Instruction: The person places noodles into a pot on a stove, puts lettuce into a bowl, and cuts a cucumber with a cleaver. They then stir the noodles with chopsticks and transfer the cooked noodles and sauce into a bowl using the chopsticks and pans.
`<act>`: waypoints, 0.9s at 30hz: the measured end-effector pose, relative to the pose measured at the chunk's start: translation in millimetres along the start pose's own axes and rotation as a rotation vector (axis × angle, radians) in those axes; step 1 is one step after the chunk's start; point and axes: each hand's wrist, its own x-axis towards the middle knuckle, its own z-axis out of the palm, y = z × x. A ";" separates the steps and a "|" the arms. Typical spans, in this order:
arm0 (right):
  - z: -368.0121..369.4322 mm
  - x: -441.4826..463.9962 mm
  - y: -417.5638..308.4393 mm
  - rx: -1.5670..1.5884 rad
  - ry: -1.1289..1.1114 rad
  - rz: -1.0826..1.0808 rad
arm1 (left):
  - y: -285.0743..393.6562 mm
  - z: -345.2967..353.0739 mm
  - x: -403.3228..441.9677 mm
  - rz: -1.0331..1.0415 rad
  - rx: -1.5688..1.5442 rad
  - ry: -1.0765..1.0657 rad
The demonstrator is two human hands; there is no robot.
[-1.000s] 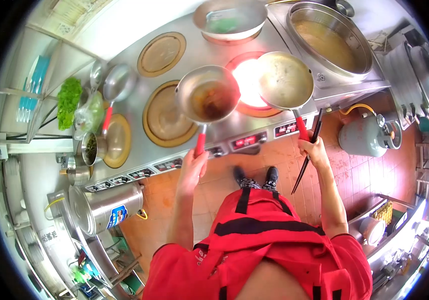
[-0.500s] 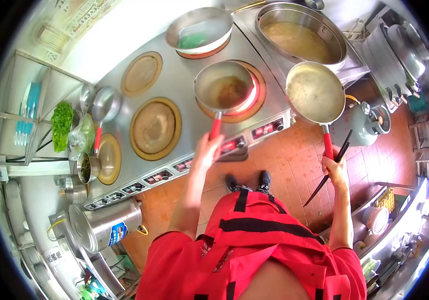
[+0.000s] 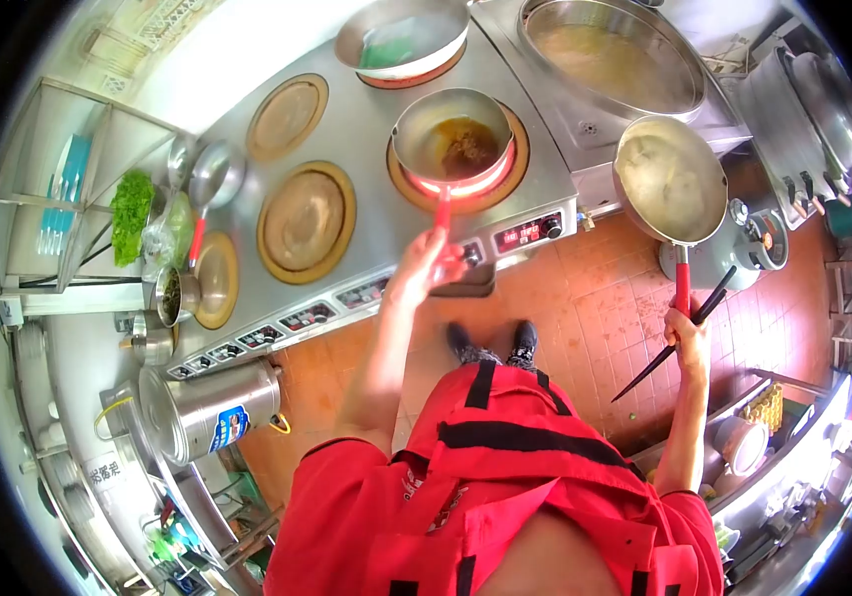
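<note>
My left hand (image 3: 426,266) is at the end of the red handle of a small frying pan (image 3: 411,149), its fingers loosely around it. That pan sits on a glowing red burner (image 3: 517,164) and has brown sauce and a darker clump (image 3: 467,147) in it. Off the stove's front right corner, my right hand (image 3: 688,340) grips the red handle of a second pan (image 3: 634,189), which holds pale, cloudy liquid with light pieces in it. The same hand holds long black chopsticks (image 3: 650,375) crosswise against that handle.
A large pot of broth (image 3: 605,60) stands at the back right, a white pan (image 3: 401,35) on the rear burner. Ladles (image 3: 215,177), lettuce (image 3: 132,217) and a small pot (image 3: 177,296) are at left. A gas cylinder (image 3: 714,260) stands below right.
The view has shifted slightly. My right hand has moved right with its pan and the chopsticks. The left pan stays on its burner, with more of its brown contents showing.
</note>
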 end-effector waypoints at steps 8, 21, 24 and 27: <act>-13.5 13.7 4.9 -0.037 -0.035 0.023 | -151.0 -61.7 -34.2 -0.214 -0.324 -0.035; 25.9 70.0 29.5 -0.032 -0.235 -0.017 | -157.8 199.9 41.8 -0.165 -0.135 -0.491; 42.5 87.6 36.2 0.014 -0.264 -0.017 | -162.5 216.4 92.3 -0.026 -0.167 -0.552; 55.8 100.3 38.6 -0.008 -0.258 -0.029 | -134.6 217.2 90.3 -0.087 -0.230 -0.602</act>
